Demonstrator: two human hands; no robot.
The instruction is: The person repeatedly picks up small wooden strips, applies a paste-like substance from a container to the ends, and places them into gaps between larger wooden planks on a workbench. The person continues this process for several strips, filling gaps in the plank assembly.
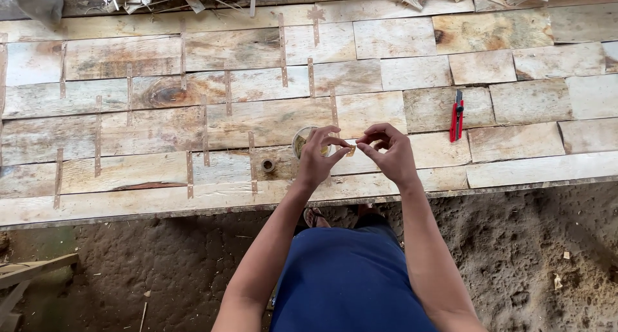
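Head view: the left hand (317, 157) and the right hand (388, 153) meet just above a surface (193, 123) of pale, patched wooden boards. Between the fingertips of both hands sits a small brownish piece (351, 150), pinched from either side; what it is made of is too small to tell. Both hands are closed in a fine pinch on that piece, the left with its other fingers spread, the right with its fingers curled in.

Just behind the left hand a small round container (302, 141) with yellowish contents stands open on the boards, partly hidden by the fingers. A small round cap (268, 165) lies near it, to the left. A red utility knife (456, 116) lies well apart to the right.

Risks, as I judge them: the piece is tiny and held only at its edges, so a slack pinch could drop it onto the boards or past the near edge onto the dirt floor (547, 255), where it would be hard to find. The left wrist hangs close to the open container; a careless move could tip it and spill the contents. Thin strips (282, 49) are stuck across the board seams nearby.
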